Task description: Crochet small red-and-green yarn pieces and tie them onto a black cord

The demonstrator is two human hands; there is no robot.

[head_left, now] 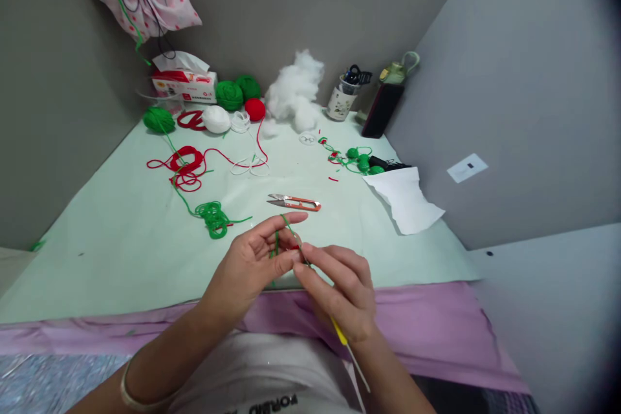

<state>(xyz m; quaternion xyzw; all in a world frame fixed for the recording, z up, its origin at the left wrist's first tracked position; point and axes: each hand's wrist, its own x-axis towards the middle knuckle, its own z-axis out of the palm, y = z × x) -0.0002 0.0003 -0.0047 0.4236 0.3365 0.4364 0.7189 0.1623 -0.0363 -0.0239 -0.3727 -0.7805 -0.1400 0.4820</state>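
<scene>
Near the table's front edge, my left hand (262, 252) pinches a small red crochet piece (295, 248), mostly hidden by the fingers. Green yarn (287, 225) runs over its raised index finger and hangs down behind the thumb. My right hand (342, 281) is closed around a crochet hook (339, 331) with a yellow part on its handle; the hook's tip meets the work between both hands' fingertips. Just beyond the hands lie orange-handled thread snips (295, 202). To the left is a loose tangle of green yarn (213, 217).
Red yarn coils (187, 160), a white yarn ball (216, 119), a red ball (255, 110) and green balls (229, 96) sit back left. Stuffing (295, 94), a pen cup (341, 102) and a bottle (385, 103) line the wall. White paper (407, 200) lies right, beside small green pieces (363, 162).
</scene>
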